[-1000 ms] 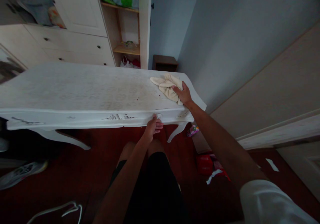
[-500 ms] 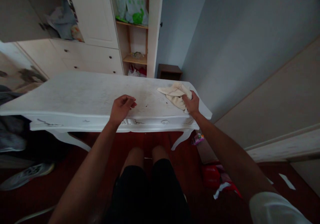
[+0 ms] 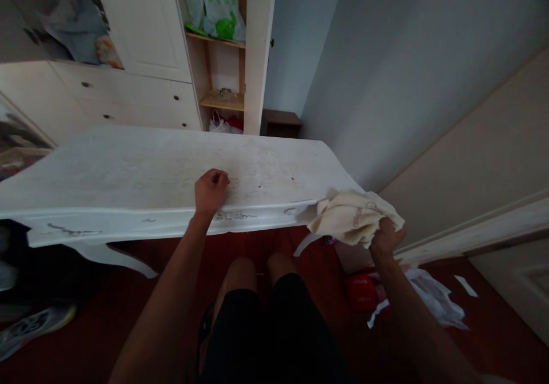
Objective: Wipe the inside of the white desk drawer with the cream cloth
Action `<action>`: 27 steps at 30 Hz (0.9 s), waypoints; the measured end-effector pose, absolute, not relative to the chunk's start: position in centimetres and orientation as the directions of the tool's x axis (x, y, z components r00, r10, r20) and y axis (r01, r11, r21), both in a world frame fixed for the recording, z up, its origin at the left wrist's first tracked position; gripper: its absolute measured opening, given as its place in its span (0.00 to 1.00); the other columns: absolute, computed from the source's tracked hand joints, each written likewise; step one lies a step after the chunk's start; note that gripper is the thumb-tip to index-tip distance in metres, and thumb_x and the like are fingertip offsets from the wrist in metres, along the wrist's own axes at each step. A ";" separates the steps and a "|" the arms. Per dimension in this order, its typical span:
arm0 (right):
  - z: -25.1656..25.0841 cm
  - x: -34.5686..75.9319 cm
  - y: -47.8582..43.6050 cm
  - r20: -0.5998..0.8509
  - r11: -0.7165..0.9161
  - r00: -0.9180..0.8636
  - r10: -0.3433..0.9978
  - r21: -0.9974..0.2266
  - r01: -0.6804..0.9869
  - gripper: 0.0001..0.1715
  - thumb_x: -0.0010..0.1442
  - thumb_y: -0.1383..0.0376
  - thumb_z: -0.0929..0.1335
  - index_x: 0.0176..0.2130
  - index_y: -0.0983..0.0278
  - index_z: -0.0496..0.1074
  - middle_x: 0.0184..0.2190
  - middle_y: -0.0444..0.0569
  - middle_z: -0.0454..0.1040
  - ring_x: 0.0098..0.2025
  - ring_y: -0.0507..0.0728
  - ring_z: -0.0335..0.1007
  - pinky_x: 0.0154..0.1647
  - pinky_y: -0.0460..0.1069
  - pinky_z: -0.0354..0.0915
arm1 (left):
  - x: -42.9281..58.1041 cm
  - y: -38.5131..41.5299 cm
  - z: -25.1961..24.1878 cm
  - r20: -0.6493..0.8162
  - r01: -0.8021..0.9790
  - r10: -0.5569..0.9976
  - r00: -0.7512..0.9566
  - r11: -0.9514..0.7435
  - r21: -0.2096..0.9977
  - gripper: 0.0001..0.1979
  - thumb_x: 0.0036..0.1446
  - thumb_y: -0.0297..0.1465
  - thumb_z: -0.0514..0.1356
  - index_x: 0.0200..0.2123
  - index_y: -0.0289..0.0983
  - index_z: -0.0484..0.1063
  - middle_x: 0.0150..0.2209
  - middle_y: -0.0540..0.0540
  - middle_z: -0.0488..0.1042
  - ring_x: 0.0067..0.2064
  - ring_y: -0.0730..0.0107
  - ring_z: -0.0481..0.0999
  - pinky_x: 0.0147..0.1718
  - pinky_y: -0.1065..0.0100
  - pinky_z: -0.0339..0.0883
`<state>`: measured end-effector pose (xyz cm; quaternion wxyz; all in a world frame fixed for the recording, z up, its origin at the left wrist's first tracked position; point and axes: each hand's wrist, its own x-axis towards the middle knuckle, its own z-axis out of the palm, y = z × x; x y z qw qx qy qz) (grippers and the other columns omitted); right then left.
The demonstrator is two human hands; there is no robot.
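Note:
A white table (image 3: 141, 161) with a carved front edge stands before me, its top smudged with grey-brown marks and a few dark specks. My left hand (image 3: 211, 191) is closed in a fist at the table's front edge, near the middle, and nothing shows in it. A cream cloth (image 3: 349, 215), bunched and partly spread, hangs past the table's front right corner and hides that corner. My right hand (image 3: 386, 238) grips the cloth's right end, out beyond the tabletop.
An open white cabinet (image 3: 146, 24) with plastic bags (image 3: 221, 7) stands behind the table. A grey-blue wall (image 3: 407, 75) rises at the right. Below on the red-brown floor lie a red item (image 3: 360, 292), a white plastic bag (image 3: 437, 298) and a shoe (image 3: 36, 327).
My right hand has drawn the cloth from the tabletop toward me and right, past the corner. My left hand has curled into a tighter fist. The view has shifted slightly right.

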<state>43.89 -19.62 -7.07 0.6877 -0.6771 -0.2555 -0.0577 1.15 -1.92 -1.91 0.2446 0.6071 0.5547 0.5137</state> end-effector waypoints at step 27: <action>-14.7 32.0 -14.1 0.222 0.093 0.856 0.466 -0.975 0.202 0.19 0.54 0.55 0.65 0.43 0.62 0.67 0.40 0.50 0.75 0.40 0.57 0.71 0.48 0.54 0.70 | 3.6 -3.8 -0.1 0.248 0.856 0.961 -0.124 -0.023 0.516 0.17 0.62 0.36 0.54 0.46 0.38 0.80 0.43 0.37 0.82 0.46 0.49 0.79 0.43 0.57 0.71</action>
